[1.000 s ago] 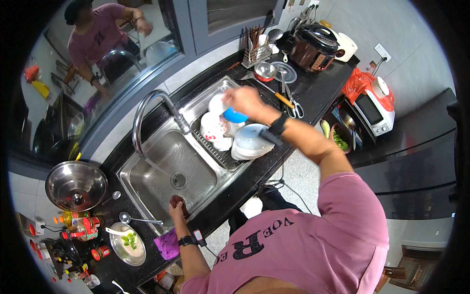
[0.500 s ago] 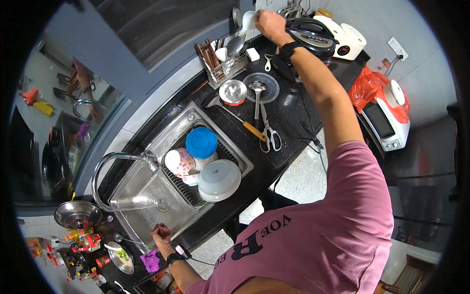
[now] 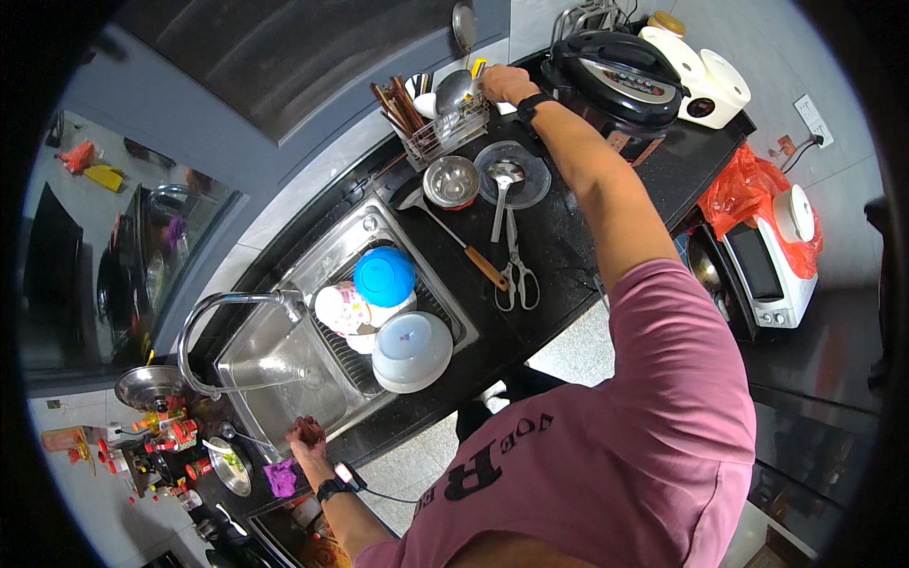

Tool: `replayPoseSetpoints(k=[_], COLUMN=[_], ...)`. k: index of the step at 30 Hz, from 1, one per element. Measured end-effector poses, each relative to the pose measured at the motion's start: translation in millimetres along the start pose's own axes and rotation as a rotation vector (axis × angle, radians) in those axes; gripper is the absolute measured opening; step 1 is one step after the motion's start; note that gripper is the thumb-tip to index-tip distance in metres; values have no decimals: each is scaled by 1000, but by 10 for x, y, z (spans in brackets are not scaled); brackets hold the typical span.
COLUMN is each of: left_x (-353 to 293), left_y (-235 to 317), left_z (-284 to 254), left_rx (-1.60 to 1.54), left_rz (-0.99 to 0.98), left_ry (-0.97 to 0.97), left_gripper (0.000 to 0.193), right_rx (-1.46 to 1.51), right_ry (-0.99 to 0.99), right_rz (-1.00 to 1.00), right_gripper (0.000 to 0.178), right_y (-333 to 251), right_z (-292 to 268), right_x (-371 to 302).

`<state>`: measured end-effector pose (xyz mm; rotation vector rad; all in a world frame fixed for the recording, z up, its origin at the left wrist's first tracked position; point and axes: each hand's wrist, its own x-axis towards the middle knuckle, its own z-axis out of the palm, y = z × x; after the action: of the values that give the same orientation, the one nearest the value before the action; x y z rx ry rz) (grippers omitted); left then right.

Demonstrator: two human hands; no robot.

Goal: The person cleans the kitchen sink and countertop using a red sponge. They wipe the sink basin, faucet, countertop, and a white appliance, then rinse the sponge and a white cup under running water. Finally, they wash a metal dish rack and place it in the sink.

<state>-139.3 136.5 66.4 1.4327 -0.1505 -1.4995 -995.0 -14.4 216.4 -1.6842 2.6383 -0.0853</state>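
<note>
My right hand [image 3: 508, 85] reaches to the right end of the wire utensil rack [image 3: 445, 140]. Its fingers are closed; what they hold is hidden, though something small and yellow [image 3: 478, 68] shows beside them. In the rack stand chopsticks [image 3: 401, 106] and a metal ladle [image 3: 454, 93]. My left hand [image 3: 306, 434] hovers at the near edge of the sink [image 3: 275, 388], fingers loosely curled and apart, nothing visible in them. Water runs from the curved faucet [image 3: 194, 333]. On the sink's right side sit a blue bowl [image 3: 384, 276], patterned bowls [image 3: 341, 308] and a white bowl [image 3: 413, 350].
Right of the sink lie a wooden-handled spatula [image 3: 485, 267], scissors [image 3: 517, 282], a metal bowl [image 3: 451, 180] and a spoon [image 3: 503, 180] on a clear lid [image 3: 532, 180]. A black electric cooker [image 3: 615, 90] stands back right. A purple cloth [image 3: 280, 479] and condiment bottles [image 3: 172, 435] are left.
My right hand has come down and left to the rack; the white spoon it held up no longer shows there. The view has shifted slightly. My left hand stays by the sink.
</note>
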Motion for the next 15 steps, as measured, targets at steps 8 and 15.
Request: replayPoseSetpoints(k=[8, 15], left_x=[103, 316], left_y=[85, 177], left_z=[-62, -275], left_rx=[-3, -37], left_rz=[-61, -84], left_ry=[-152, -205], left_gripper=[33, 30], right_rx=[72, 353], right_ry=[39, -229], right_rz=[-39, -44], right_gripper=[35, 32], right_y=[360, 212], right_z=[-504, -859], right_x=[-542, -1697])
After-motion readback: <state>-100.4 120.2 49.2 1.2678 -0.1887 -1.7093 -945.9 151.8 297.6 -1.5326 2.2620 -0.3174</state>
